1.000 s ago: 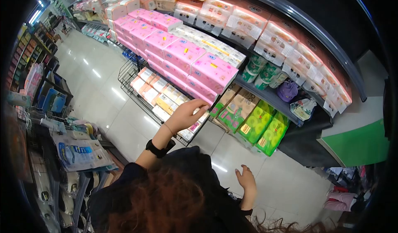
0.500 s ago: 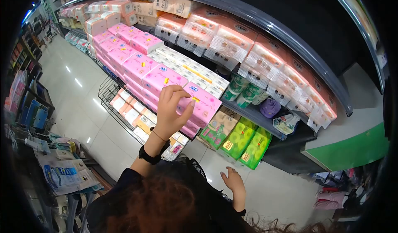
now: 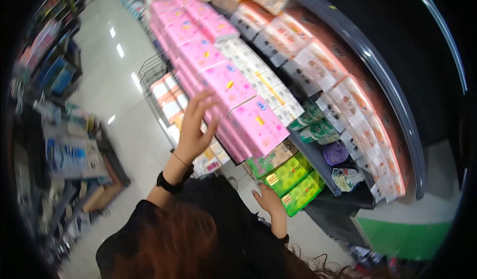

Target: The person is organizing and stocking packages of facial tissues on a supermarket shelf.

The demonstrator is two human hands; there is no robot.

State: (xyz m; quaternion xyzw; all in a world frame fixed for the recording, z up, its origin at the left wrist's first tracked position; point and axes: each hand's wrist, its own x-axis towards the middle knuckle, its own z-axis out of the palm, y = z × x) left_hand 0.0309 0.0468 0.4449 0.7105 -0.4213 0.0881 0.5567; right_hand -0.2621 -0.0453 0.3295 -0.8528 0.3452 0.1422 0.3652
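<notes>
My left hand [image 3: 199, 125] is raised with fingers apart and holds nothing. Its slightly blurred fingertips overlap the aisle-side face of the stacked pink tissue packs [image 3: 258, 125]. A black band circles that wrist. Lower down, my right hand [image 3: 270, 201] has its thumb spread from the fingers and nothing in it. It overlaps the lower left side of the green toilet roll packs [image 3: 290, 172]. Small white tissue packs [image 3: 271, 88] with a yellow strip lie in rows beside the pink stack.
Peach tissue packs [image 3: 320, 60] line the shelf at right, behind a curved dark rail [image 3: 367, 54]. A purple item [image 3: 335, 154] sits on the lower shelf. At left, a wire rack [image 3: 151, 78] borders the tiled aisle floor [image 3: 107, 63]. Goods hang on a display [image 3: 74, 152] across the aisle.
The view has turned, shifting the shelves. My left hand has moved from over the pink packs' tops to their aisle side. My right hand now appears against the green packs.
</notes>
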